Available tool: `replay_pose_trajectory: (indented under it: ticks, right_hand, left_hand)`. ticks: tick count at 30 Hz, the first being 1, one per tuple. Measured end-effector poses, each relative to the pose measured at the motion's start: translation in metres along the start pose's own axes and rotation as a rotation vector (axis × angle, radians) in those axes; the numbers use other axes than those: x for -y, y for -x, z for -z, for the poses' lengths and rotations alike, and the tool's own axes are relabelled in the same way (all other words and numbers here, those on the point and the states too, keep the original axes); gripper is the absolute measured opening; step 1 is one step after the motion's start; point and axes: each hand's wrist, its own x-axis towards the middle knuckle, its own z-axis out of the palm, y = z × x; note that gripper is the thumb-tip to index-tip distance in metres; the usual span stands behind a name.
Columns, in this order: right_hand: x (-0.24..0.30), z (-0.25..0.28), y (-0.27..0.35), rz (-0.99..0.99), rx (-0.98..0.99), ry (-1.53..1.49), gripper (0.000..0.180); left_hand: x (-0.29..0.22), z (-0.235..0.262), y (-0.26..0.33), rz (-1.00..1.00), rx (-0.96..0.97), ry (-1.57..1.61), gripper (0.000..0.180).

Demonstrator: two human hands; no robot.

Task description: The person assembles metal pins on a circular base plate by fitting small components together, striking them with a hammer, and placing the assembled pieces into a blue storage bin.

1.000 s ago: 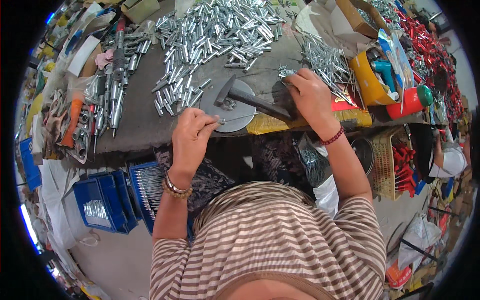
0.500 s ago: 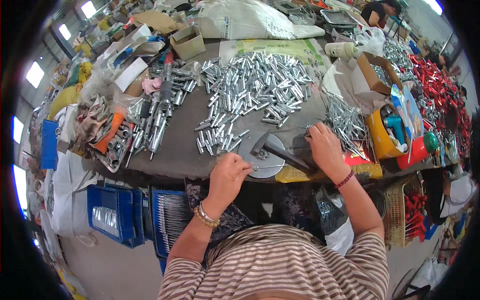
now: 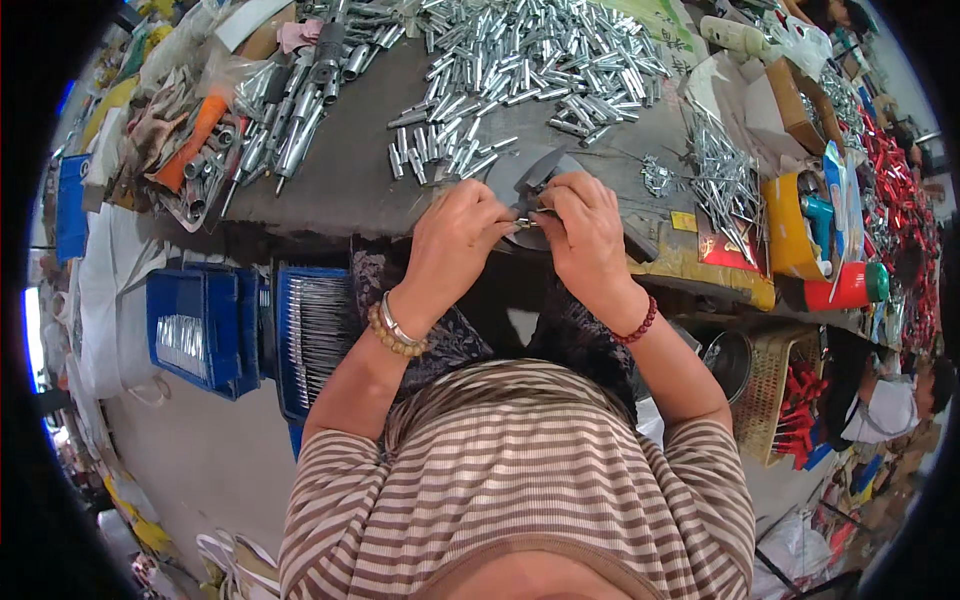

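My left hand (image 3: 455,235) and my right hand (image 3: 590,240) meet at the near edge of the bench, fingertips pinched. Between them a small shiny metal piece (image 3: 525,222) shows; the fingers cover most of it. The thin metal rod seen earlier in my left hand is largely hidden now. Just behind the hands lies a hammer (image 3: 543,168), its dark handle running right behind my right hand. Under it is a round grey metal plate (image 3: 500,178). Beyond the plate spreads a heap of silver metal tubes (image 3: 530,60), with a smaller group (image 3: 440,150) nearer my left hand.
Thin metal rods (image 3: 722,165) lie in a bundle at right, by a yellow container (image 3: 790,230) and a red bottle (image 3: 845,288). Tools and sockets (image 3: 290,110) crowd the left. Below the bench stand blue bins (image 3: 195,325) of metal parts and a tan basket (image 3: 780,400).
The view has tilted downward. My right hand has come left from beside the rod bundle to meet my left hand, and both now pinch at the small metal piece.
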Motion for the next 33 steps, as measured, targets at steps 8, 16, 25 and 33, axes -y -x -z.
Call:
replay_pose_trajectory:
  ticks: [8,16,25,33]
  right_hand:
    - [0.010,-0.003,-0.004,0.124,0.075,0.151,0.017]
    - [0.006,-0.004,0.010,0.138,0.120,0.328,0.017]
    - [-0.034,0.052,0.015,-0.138,0.358,0.515,0.036]
    - [0.002,0.058,0.019,-0.197,0.116,0.120,0.031]
  left_hand:
    - [0.004,0.008,0.006,-0.023,-0.011,-0.057,0.011]
    - [0.013,-0.013,0.009,-0.086,-0.077,-0.028,0.008]
    - [0.008,-0.014,0.008,-0.132,-0.103,0.025,0.014]
    - [0.015,0.000,0.008,-0.127,-0.081,-0.036,0.009]
